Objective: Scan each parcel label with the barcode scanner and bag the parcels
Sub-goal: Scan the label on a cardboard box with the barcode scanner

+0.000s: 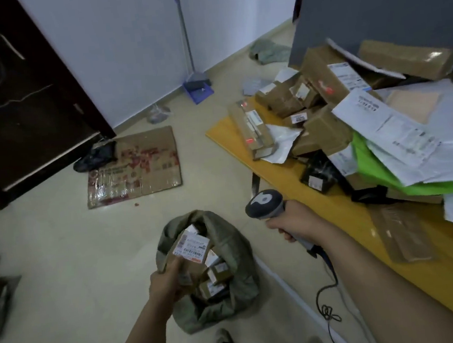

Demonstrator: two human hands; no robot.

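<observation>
Left hand [165, 283]: fingers curled round one brown parcel [190, 251], white label up, held in the mouth of the sack.

Right hand [294, 224]: clenched round the handle of one barcode scanner [265, 203], head pointing away, above the table's near edge. One cable [326, 300] trailing down, looped on the floor.

One grey-green sack [233, 253]: on the floor, mouth open, near the table's left edge. About four more parcels [218, 273] inside, count unsure in the dim light.

One yellow table [343, 215]: heap of at least six brown boxes [321, 79], several white mailers [398, 132], one black box [318, 175], one green bag [380, 173]. One long box [251, 126] lying along the left edge.

Floor [75, 255] left of the table: open between sack and one flattened cardboard sheet [133, 166]. Beyond, one blue dustpan [198, 92] against the wall, one dark door [20, 108] at far left.
</observation>
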